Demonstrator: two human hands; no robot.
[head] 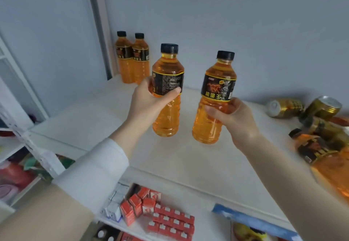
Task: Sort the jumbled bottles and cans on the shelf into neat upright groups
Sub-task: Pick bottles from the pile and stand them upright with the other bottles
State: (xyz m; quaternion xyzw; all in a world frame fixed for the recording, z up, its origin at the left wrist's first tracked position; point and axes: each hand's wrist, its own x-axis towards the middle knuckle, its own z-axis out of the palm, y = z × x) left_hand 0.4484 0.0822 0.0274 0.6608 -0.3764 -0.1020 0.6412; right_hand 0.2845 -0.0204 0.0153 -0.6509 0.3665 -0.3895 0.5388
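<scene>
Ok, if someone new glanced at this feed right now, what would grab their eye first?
Two orange drink bottles held upright mid-frame above the white shelf: one in the left hand, one in the right hand. Next, the matching pair standing neatly in the back-left corner. Then the jumble at the right edge, gold cans and another bottle lying toppled.

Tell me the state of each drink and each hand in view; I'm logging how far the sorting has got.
Two back bottles: upright, side by side.
Left hand: gripping a bottle.
Left-held bottle: upright, capped, lifted.
Right hand: gripping a bottle.
Right-held bottle: slightly tilted, capped.
Gold cans: lying down.
Right-edge bottle: lying down.
</scene>
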